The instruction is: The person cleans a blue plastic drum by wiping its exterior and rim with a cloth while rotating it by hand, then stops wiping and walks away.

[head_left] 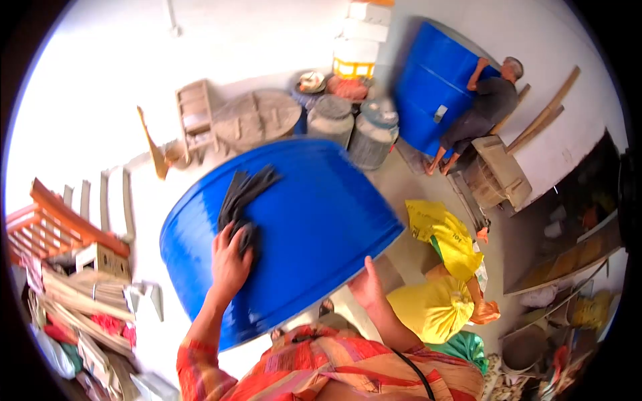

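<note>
A large, glossy blue lid-like drum piece fills the middle of the head view, tilted in front of my body. My left hand presses a dark, bunched cloth against its blue surface, fingers curled on the fabric. Part of the cloth trails away above the hand. On the near right edge, my right hand grips the rim with the thumb up; its other fingers are partly hidden by the edge. Wet-looking shine shows on the blue surface at the left.
Another person stands at a tall blue drum at the back right. Yellow sacks lie close on my right. Lidded cans and a round wooden cover stand behind. Stacked wood is at left.
</note>
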Tool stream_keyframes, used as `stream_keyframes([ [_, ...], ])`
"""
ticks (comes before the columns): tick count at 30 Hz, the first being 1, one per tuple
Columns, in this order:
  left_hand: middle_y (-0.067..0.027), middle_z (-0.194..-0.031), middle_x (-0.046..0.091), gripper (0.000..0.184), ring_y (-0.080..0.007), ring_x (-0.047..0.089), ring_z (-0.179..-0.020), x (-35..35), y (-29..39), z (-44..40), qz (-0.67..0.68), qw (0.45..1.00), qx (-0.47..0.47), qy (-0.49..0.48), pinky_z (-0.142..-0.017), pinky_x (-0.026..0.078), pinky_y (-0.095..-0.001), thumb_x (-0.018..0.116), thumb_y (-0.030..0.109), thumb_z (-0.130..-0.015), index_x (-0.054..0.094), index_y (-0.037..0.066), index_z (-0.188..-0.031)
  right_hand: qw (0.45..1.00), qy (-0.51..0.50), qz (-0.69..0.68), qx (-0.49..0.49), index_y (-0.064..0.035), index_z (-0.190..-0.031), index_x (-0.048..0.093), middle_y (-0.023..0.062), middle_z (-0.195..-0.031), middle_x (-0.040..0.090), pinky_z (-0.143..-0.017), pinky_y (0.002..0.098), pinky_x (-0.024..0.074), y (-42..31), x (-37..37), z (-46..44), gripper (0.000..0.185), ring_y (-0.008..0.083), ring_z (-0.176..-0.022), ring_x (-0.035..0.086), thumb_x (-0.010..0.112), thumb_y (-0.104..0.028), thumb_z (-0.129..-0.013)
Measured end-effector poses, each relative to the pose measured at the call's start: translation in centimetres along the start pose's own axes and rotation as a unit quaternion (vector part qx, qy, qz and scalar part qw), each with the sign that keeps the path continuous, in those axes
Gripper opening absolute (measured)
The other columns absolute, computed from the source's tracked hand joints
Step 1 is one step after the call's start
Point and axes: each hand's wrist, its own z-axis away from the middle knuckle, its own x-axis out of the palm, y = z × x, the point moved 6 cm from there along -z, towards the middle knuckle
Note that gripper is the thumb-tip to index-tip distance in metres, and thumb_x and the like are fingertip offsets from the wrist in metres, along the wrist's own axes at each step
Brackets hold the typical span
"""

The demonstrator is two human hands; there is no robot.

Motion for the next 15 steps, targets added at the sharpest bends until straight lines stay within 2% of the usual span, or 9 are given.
stream_keyframes([
  [3, -0.0167, -0.132, 0.050, 0.046, -0.0379, 0.046, -0.121, 1.2, -0.9, -0.5, 0.022, 0.999, 0.026, 0.027, -0.103, 0.038, -0.0456, 0.068, 0.013, -0.075, 0.061, 0.012, -0.120, 0.990, -0.090, 0.072, 0.085, -0.0148, -0.138, 0.043, 0.0036, -0.133, 0.053, -0.102, 0.0421, 0.0400, 8.4, 4.4, 4.6, 0.050, 0.0207, -0.122, 0.049, 0.059, -0.033, -0.095],
  [5, -0.0155, -0.126, 0.053, 0.041, -0.0362, 0.049, -0.116, 1.4, 0.8, 0.0, 0.106, 0.990, 0.078, 0.042, -0.100, 0.040, -0.0452, 0.069, 0.014, -0.073, 0.063, 0.012, -0.114, 0.991, -0.060, 0.069, 0.095, -0.0131, -0.140, 0.041, 0.0053, -0.135, 0.052, -0.105, 0.0432, 0.0375, 12.1, 5.2, 5.0, 0.052, 0.0230, -0.124, 0.048, 0.056, -0.035, -0.096],
  [7, -0.0143, -0.121, 0.057, 0.037, -0.0344, 0.053, -0.112, 1.1, 3.9, 3.0, 0.185, 0.970, 0.150, 0.041, -0.096, 0.043, -0.0448, 0.070, 0.015, -0.071, 0.066, 0.012, -0.108, 0.993, -0.007, 0.117, 0.020, -0.0108, -0.140, 0.042, 0.0071, -0.136, 0.051, -0.106, 0.0440, 0.0372, 10.4, 4.6, 3.9, 0.053, 0.0249, -0.125, 0.047, 0.053, -0.041, -0.097],
  [9, -0.0125, -0.120, 0.057, 0.040, -0.0324, 0.053, -0.112, 1.4, 5.7, 9.1, 0.180, 0.962, 0.203, 0.016, -0.096, 0.042, -0.0450, 0.072, 0.017, -0.069, 0.066, 0.014, -0.108, 0.989, 0.017, 0.145, -0.013, -0.0086, -0.140, 0.043, 0.0089, -0.137, 0.050, -0.107, 0.0448, 0.0370, 8.8, 3.9, 3.6, 0.057, 0.0268, -0.126, 0.046, 0.049, -0.046, -0.097],
  [10, -0.0113, -0.123, 0.056, 0.045, -0.0313, 0.052, -0.114, 1.1, 6.2, 12.4, 0.171, 0.957, 0.236, 0.006, -0.097, 0.040, -0.0454, 0.073, 0.019, -0.067, 0.065, 0.016, -0.111, 0.987, -0.098, 0.093, 0.082, -0.0063, -0.141, 0.040, 0.0112, -0.139, 0.048, -0.108, 0.0463, 0.0356, 7.9, 2.1, 3.0, 0.060, 0.0279, -0.128, 0.045, 0.049, -0.047, -0.097],
  [12, -0.0095, -0.130, 0.051, 0.057, -0.0309, 0.046, -0.122, -1.2, 2.7, 16.9, 0.227, 0.954, 0.197, -0.005, -0.100, 0.038, -0.0475, 0.076, 0.015, -0.064, 0.062, 0.018, -0.119, 0.983, 0.103, 0.154, 0.006, -0.0037, -0.143, 0.037, 0.0132, -0.143, 0.045, -0.111, 0.0482, 0.0323, 7.7, 3.5, 6.0, 0.060, 0.0296, -0.130, 0.043, 0.049, -0.043, -0.098],
  [13, -0.0103, -0.129, 0.052, 0.061, -0.0318, 0.047, -0.120, -2.0, -0.7, 18.5, 0.219, 0.962, 0.161, -0.002, -0.100, 0.037, -0.0489, 0.075, 0.012, -0.062, 0.061, 0.018, -0.122, 0.981, 0.101, 0.166, 0.015, -0.0037, -0.143, 0.037, 0.0132, -0.143, 0.045, -0.111, 0.0482, 0.0323, 8.5, 3.5, 6.5, 0.060, 0.0296, -0.130, 0.043, 0.049, -0.043, -0.098],
  [14, -0.0124, -0.129, 0.051, 0.064, -0.0333, 0.048, -0.119, -3.3, -4.5, 20.6, 0.204, 0.972, 0.117, 0.025, -0.100, 0.037, -0.0485, 0.073, 0.008, -0.062, 0.060, 0.018, -0.124, 0.979, 0.099, 0.177, -0.020, -0.0029, -0.144, 0.034, 0.0135, -0.146, 0.041, -0.112, 0.0482, 0.0305, 8.5, 3.6, 6.8, 0.062, 0.0298, -0.131, 0.040, 0.048, -0.043, -0.099],
  [15, -0.0152, -0.130, 0.051, 0.063, -0.0348, 0.048, -0.120, -1.2, -8.9, 20.4, 0.195, 0.978, 0.059, 0.039, -0.100, 0.038, -0.0477, 0.070, 0.004, -0.062, 0.060, 0.016, -0.123, 0.976, 0.112, 0.181, -0.050, -0.0021, -0.145, 0.030, 0.0138, -0.149, 0.036, -0.113, 0.0482, 0.0288, 7.2, 3.5, 4.8, 0.064, 0.0300, -0.133, 0.038, 0.047, -0.043, -0.099],
])
